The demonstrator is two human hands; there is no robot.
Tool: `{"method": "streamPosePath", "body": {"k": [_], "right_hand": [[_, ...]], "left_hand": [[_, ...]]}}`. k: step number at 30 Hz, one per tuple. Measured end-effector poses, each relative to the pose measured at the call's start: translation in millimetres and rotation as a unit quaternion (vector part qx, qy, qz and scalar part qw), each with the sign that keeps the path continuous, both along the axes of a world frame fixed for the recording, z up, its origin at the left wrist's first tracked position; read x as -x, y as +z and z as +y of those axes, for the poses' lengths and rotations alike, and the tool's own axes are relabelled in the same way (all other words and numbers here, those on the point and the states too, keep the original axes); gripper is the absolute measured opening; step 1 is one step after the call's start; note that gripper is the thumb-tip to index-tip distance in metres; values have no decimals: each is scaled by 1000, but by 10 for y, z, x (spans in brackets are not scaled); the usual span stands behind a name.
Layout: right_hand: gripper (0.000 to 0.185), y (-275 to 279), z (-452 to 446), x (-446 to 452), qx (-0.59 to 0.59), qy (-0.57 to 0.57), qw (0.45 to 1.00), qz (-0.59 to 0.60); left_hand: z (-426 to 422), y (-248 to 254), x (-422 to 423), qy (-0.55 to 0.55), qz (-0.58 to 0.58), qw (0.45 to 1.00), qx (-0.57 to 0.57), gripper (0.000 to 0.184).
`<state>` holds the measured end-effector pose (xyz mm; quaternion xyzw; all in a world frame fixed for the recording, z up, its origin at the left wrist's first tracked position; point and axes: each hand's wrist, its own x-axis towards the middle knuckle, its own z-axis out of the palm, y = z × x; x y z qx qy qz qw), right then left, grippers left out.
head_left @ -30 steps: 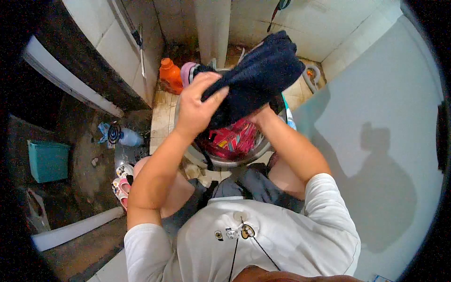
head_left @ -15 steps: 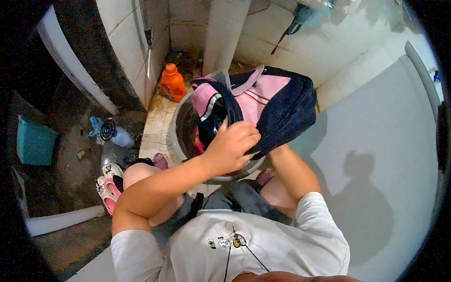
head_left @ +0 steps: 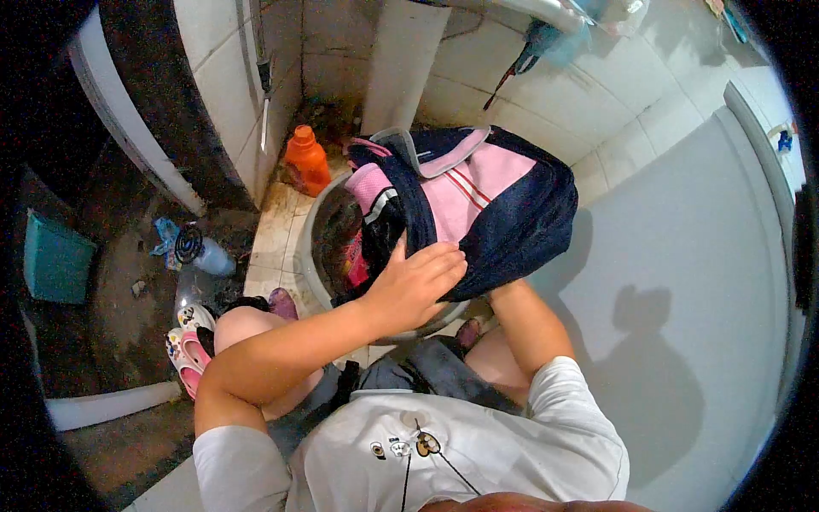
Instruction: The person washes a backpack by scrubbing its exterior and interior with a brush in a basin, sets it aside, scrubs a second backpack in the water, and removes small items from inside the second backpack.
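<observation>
A navy and pink backpack (head_left: 533, 213), with grey-edged flaps and red and white stripes, is held tilted over a round grey tub (head_left: 309, 256). My left hand (head_left: 416, 283) rests on the near side of the backpack, thumb apart and fingers stretched flat against the dark fabric. My right hand (head_left: 509, 296) reaches under the backpack from the right; only its wrist end shows, and the fingers are hidden. Something pink-red (head_left: 355, 260) shows inside the tub, partly covered by the backpack.
An orange bottle (head_left: 307, 162) stands behind the tub at the left. A bluish bottle (head_left: 213, 256), pink and white clogs (head_left: 188, 346) and a teal bin (head_left: 60, 258) are further left. A large grey panel (head_left: 682, 256) borders the right side, and a white pipe (head_left: 401, 72) rises behind.
My left hand has flattened from bent fingers to stretched ones and sits slightly lower on the backpack. The backpack stays over the tub; the view has shifted a little.
</observation>
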<state>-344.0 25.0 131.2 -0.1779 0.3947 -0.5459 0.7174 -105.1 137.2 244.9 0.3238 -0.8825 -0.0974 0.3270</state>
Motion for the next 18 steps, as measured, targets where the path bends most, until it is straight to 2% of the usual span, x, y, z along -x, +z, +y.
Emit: {"method": "streamPosePath", "body": {"k": [18], "right_hand": [[33,-19,23,33,-13,-5,1000,8]], "left_hand": [[11,28,5,2,-1,1000,-23,59]]}}
